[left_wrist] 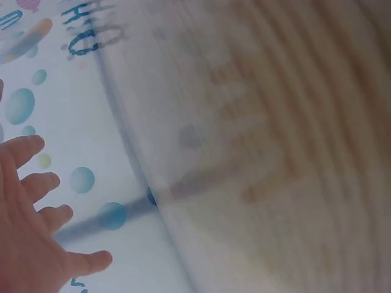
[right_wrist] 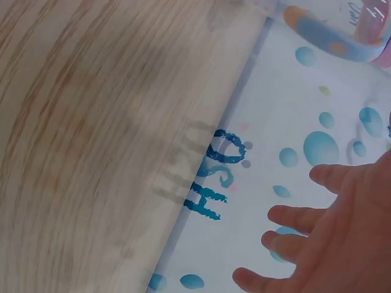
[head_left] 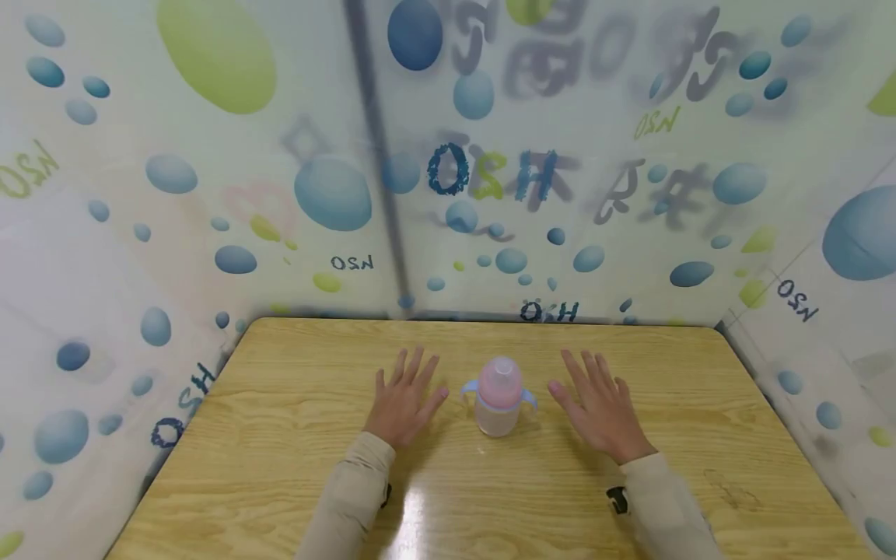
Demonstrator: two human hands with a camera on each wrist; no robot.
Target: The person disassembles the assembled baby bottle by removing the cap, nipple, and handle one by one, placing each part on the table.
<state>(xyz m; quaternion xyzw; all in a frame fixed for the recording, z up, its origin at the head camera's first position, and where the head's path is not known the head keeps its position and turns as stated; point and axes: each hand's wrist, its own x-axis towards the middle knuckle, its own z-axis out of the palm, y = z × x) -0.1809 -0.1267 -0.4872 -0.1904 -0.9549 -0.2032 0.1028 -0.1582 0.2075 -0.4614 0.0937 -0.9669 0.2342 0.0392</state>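
Observation:
A baby bottle (head_left: 498,398) with a pink collar, clear domed cap and two blue side handles stands upright on the wooden table. My left hand (head_left: 404,398) is just left of it, fingers spread, holding nothing. On the other side my right hand (head_left: 600,404) also has its fingers spread, with the thumb near the bottle's right handle. In the left wrist view the left hand (left_wrist: 30,226) shows splayed fingers. The right wrist view has the right hand (right_wrist: 330,232) at lower right and a blue bottle handle (right_wrist: 336,43) at the top.
The table (head_left: 294,467) is wood-grained and shiny, with a light reflection near the front. Behind it hangs a pale curtain (head_left: 448,257) printed with blue and green bubbles and letters. Similar printed panels stand at the left and right sides.

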